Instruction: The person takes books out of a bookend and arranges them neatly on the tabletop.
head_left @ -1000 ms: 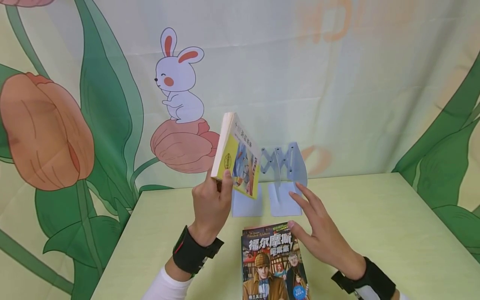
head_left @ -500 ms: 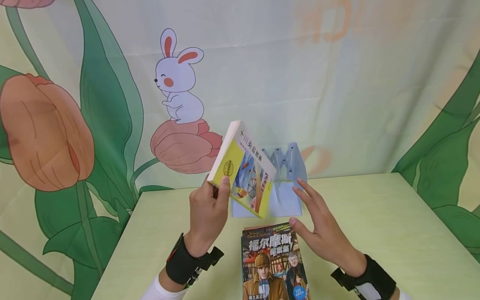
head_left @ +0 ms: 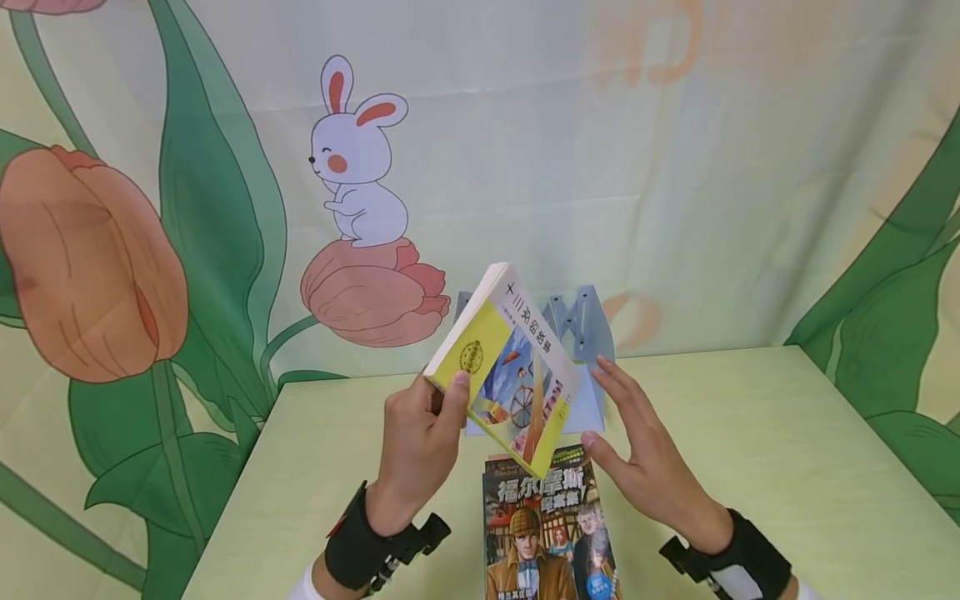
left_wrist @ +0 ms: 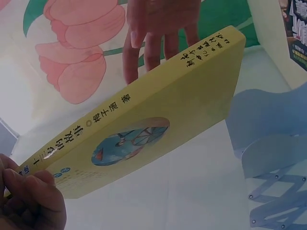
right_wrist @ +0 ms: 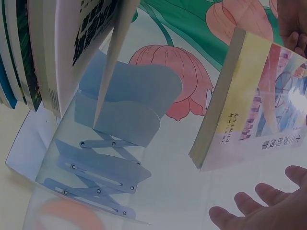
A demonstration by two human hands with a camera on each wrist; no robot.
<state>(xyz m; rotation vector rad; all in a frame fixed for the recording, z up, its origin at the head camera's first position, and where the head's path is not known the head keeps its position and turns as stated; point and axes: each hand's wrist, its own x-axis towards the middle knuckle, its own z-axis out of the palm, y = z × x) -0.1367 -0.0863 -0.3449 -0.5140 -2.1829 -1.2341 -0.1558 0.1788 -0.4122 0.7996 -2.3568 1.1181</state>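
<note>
My left hand [head_left: 420, 442] grips a yellow-and-white paperback book [head_left: 517, 383] by its lower left corner, thumb on the front cover. The book is tilted in the air, its lower tip overlapping the book stack [head_left: 536, 533] in the head view. Its yellow spine and back cover [left_wrist: 192, 100] show in the left wrist view. To the right of the book, my right hand [head_left: 652, 467] is held with fingers spread and nothing in it. In the right wrist view its fingertips [right_wrist: 268, 194] are apart from the held book.
A pale blue expandable bookend [head_left: 592, 333] stands at the table's back, partly hidden by the book. The stack, topped by a dark comic-style cover, lies at the front of the pale green table [head_left: 750, 433]. Behind hangs a printed curtain [head_left: 735, 200].
My left hand turns the book so its front cover faces the camera more. The book has come down and right, over the stack's far edge. My right hand stays almost still.
</note>
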